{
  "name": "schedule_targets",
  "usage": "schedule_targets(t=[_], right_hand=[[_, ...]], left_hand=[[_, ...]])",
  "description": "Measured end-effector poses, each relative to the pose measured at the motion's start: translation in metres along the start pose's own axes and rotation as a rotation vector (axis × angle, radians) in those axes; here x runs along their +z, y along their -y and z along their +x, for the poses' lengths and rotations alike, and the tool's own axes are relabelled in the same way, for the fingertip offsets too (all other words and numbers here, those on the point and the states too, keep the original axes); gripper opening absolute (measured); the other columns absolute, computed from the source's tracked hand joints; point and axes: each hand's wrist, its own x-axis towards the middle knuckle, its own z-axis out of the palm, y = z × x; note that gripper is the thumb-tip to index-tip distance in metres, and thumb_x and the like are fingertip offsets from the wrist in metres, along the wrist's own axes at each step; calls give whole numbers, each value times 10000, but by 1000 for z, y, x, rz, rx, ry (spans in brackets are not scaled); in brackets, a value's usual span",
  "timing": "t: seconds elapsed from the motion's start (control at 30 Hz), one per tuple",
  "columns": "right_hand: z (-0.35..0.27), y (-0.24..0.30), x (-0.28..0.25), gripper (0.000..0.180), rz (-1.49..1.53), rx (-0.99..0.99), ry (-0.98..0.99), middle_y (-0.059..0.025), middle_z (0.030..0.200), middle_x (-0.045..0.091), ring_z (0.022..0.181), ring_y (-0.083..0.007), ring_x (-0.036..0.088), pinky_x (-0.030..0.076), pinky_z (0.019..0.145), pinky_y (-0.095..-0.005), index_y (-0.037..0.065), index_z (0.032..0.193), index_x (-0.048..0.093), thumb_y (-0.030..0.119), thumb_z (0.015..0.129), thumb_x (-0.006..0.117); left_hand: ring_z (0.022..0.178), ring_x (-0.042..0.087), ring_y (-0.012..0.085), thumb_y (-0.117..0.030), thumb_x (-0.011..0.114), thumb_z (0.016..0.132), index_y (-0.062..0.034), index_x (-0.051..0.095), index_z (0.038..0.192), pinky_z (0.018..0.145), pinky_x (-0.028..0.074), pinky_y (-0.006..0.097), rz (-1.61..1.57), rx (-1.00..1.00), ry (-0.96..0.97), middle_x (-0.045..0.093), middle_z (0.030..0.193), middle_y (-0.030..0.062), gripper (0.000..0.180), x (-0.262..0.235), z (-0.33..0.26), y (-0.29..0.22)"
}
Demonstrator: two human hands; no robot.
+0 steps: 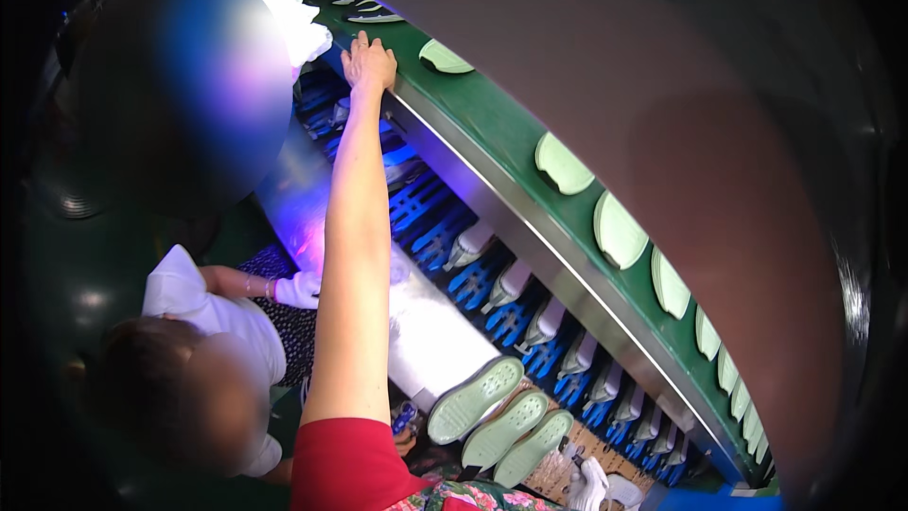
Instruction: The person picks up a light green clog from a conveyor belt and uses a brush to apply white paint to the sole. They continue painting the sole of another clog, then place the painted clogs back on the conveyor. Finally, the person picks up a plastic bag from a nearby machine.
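Green covers the belt (492, 123) that I watch running from the top of the frame to its lower right. The left hand (371, 64), upper centre, is at the belt's near edge, fingers a little spread; whether it presses down I cannot tell. The right hand's grip I cannot tell from this view. Nearest the left hand, just to its right, is one pale sole (445, 57); more soles (564, 165) line the belt toward the lower right. Below it I see shoes (544, 322) on a blue rack (471, 290). Three pale-green soles (518, 432) lie side by side at lower centre. A co-worker (255, 345) is at lower left.
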Motion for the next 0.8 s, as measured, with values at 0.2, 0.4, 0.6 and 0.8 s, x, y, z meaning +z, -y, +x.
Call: schedule_targets(t=[0.2, 0.4, 0.6, 0.8], right_hand=[[19, 11, 50, 251, -58, 22, -7, -95, 991, 650, 773, -160, 626, 517, 585, -252, -21, 1077, 639, 64, 847, 689], [30, 18, 73, 241, -116, 61, -16, -87, 974, 652, 752, -151, 613, 501, 578, -245, -18, 1068, 645, 62, 845, 691], [25, 15, 67, 231, -130, 35, -31, -80, 957, 653, 731, -141, 601, 484, 570, -238, -16, 1058, 652, 60, 843, 693], [25, 2, 44, 222, -95, 1, 42, -73, 940, 655, 710, -132, 588, 467, 563, -231, -14, 1048, 658, 59, 842, 695]], left_hand=[[1313, 389, 214, -382, 441, 965, -277, 611, 1332, 1001, 317, 407, 291, -67, 80, 196, 1637, 17, 419, -35, 85, 9], [1326, 371, 284, -408, 455, 970, -252, 591, 1346, 1023, 306, 486, 332, -59, -92, 343, 1548, 8, 429, -21, 106, 20], [1298, 380, 412, -359, 470, 993, -186, 609, 1279, 1038, 306, 576, 127, 198, -410, 440, 1464, 38, 362, -21, 96, 1], [1102, 584, 401, -27, 575, 884, -100, 572, 1316, 890, 497, 465, -790, 68, -456, 490, 1285, 201, 438, -35, 66, 22]])
